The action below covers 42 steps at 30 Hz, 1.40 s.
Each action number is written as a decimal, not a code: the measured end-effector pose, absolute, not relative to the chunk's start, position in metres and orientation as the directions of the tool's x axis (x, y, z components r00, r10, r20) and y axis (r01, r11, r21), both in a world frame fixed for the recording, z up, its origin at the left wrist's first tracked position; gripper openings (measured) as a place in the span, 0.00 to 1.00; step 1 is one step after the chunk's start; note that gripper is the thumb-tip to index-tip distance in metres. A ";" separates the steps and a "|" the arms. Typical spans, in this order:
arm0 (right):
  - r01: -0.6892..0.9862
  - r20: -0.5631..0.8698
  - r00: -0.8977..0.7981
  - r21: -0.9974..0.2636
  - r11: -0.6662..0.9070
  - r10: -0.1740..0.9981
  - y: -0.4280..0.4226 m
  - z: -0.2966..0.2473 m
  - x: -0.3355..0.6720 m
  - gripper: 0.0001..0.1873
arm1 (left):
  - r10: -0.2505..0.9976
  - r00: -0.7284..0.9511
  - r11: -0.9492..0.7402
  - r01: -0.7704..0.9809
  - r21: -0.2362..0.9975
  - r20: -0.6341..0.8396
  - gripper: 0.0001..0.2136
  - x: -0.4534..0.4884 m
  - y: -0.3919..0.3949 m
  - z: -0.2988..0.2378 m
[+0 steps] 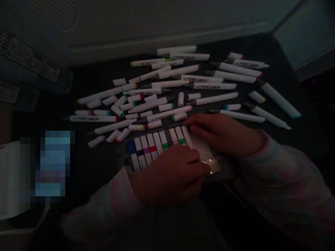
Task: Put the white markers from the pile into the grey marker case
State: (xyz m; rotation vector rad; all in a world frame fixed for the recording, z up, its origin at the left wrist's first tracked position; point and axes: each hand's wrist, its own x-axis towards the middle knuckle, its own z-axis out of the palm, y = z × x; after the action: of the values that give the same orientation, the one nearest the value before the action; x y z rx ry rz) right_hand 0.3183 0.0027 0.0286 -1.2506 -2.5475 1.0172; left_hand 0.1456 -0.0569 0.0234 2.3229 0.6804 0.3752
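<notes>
A clear plastic case (125, 143) lies open in front of me, with a row of white markers (145, 148) with coloured bands standing side by side in it. My left hand (174, 174) is closed over the near part of the row, its fingertips by a shiny clear piece (213, 165) at the case's right end. What those fingers hold is hidden. From the right, my right hand (222, 134) reaches across the case's far edge. Its curled fingertips are at the top of the rightmost marker (186, 135); whether they grip it is unclear in the dim light.
Many loose white markers (214, 100) and detached caps (96, 141) are scattered on the dark tabletop (99, 164) beyond the case. A blurred, lit screen (53, 162) and a white object (10, 181) are at left. A pale wall (157, 21) rises behind.
</notes>
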 end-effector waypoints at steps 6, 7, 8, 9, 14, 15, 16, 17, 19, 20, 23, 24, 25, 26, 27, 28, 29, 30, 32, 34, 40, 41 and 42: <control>0.640 -0.158 -0.655 -0.636 0.431 0.739 0.004 0.027 0.321 0.13 | 0.875 0.451 -0.406 0.483 0.776 0.177 0.06 0.103 -0.038 0.053; 0.637 -0.159 -0.656 -0.641 0.428 0.738 0.004 0.027 0.322 0.13 | 0.910 0.380 -0.367 0.548 0.752 0.167 0.06 0.097 -0.035 0.055; 0.634 -0.160 -0.658 -0.645 0.427 0.736 0.004 0.027 0.322 0.13 | 0.934 0.314 -0.338 0.612 0.715 0.172 0.06 0.092 -0.032 0.055; 0.631 -0.161 -0.660 -0.648 0.426 0.734 0.004 0.027 0.322 0.13 | 0.948 0.261 -0.314 0.670 0.672 0.183 0.05 0.089 -0.030 0.055; 0.627 -0.164 -0.667 -0.650 0.429 0.727 0.004 0.028 0.322 0.13 | 0.940 0.269 -0.336 0.832 0.442 0.209 0.06 0.086 -0.021 0.041; 0.629 -0.168 -0.668 -0.649 0.429 0.725 0.005 0.028 0.322 0.13 | 0.931 0.313 -0.363 0.842 0.400 0.186 0.06 0.086 -0.020 0.038; 0.630 -0.174 -0.669 -0.649 0.427 0.722 0.005 0.028 0.322 0.13 | 0.919 0.360 -0.394 0.843 0.366 0.161 0.06 0.086 -0.020 0.036; 0.632 -0.182 -0.669 -0.650 0.423 0.720 0.005 0.028 0.322 0.13 | 0.903 0.407 -0.429 0.838 0.339 0.136 0.06 0.086 -0.019 0.034; 0.637 -0.198 -0.665 -0.653 0.410 0.720 0.005 0.029 0.322 0.13 | 0.869 0.484 -0.490 0.817 0.305 0.100 0.06 0.086 -0.018 0.032; 0.640 -0.206 -0.664 -0.654 0.404 0.719 0.005 0.029 0.322 0.13 | 0.858 0.506 -0.509 0.810 0.293 0.092 0.06 0.086 -0.018 0.031; 0.645 -0.216 -0.659 -0.655 0.393 0.720 0.005 0.029 0.321 0.13 | 0.842 0.537 -0.533 0.808 0.251 0.058 0.08 0.085 -0.017 0.029; 0.644 -0.218 -0.659 -0.657 0.391 0.720 0.005 0.029 0.321 0.13 | 0.839 0.543 -0.536 0.808 0.245 0.043 0.08 0.085 -0.017 0.028; 0.643 -0.219 -0.659 -0.659 0.389 0.719 0.005 0.029 0.321 0.13 | 0.836 0.549 -0.538 0.807 0.245 0.028 0.09 0.085 -0.017 0.028; 0.644 -0.220 -0.659 -0.660 0.388 0.719 0.005 0.029 0.321 0.13 | 0.834 0.552 -0.539 0.805 0.246 0.019 0.09 0.085 -0.017 0.028; 0.645 -0.220 -0.658 -0.658 0.388 0.720 0.005 0.029 0.321 0.13 | 0.833 0.552 -0.538 0.806 0.247 0.014 0.10 0.086 -0.016 0.028; 0.647 -0.221 -0.657 -0.656 0.388 0.721 0.005 0.029 0.321 0.13 | 0.835 0.550 -0.535 0.808 0.247 0.011 0.10 0.086 -0.016 0.027; 0.649 -0.222 -0.656 -0.654 0.389 0.721 0.005 0.029 0.321 0.13 | 0.838 0.546 -0.532 0.811 0.244 0.011 0.10 0.086 -0.016 0.027; 0.649 -0.221 -0.656 -0.653 0.390 0.722 0.005 0.029 0.321 0.13 | 0.839 0.543 -0.530 0.813 0.242 0.013 0.11 0.086 -0.016 0.027; 0.650 -0.220 -0.655 -0.652 0.391 0.722 0.005 0.029 0.321 0.13 | 0.841 0.541 -0.527 0.814 0.245 0.014 0.11 0.087 -0.016 0.027; 0.652 -0.224 -0.656 -0.648 0.393 0.720 0.005 0.030 0.321 0.13 | 0.840 0.543 -0.529 0.810 0.254 0.018 0.11 0.086 -0.016 0.027; 0.658 -0.222 -0.655 -0.638 0.401 0.722 0.004 0.030 0.322 0.14 | 0.852 0.523 -0.499 0.817 0.289 -0.004 0.11 0.085 -0.016 0.028; 0.655 -0.221 -0.658 -0.639 0.402 0.720 0.004 0.029 0.322 0.14 | 0.854 0.521 -0.494 0.817 0.299 -0.011 0.11 0.085 -0.016 0.029; 0.652 -0.221 -0.661 -0.642 0.404 0.717 0.005 0.029 0.322 0.14 | 0.854 0.520 -0.489 0.815 0.311 -0.022 0.11 0.085 -0.016 0.029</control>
State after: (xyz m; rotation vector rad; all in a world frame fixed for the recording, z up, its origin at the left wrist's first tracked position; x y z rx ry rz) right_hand 0.3222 0.0046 0.0289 -1.2494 -2.5560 1.1047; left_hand 0.0849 -0.0160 0.0294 2.4816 1.3993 0.1944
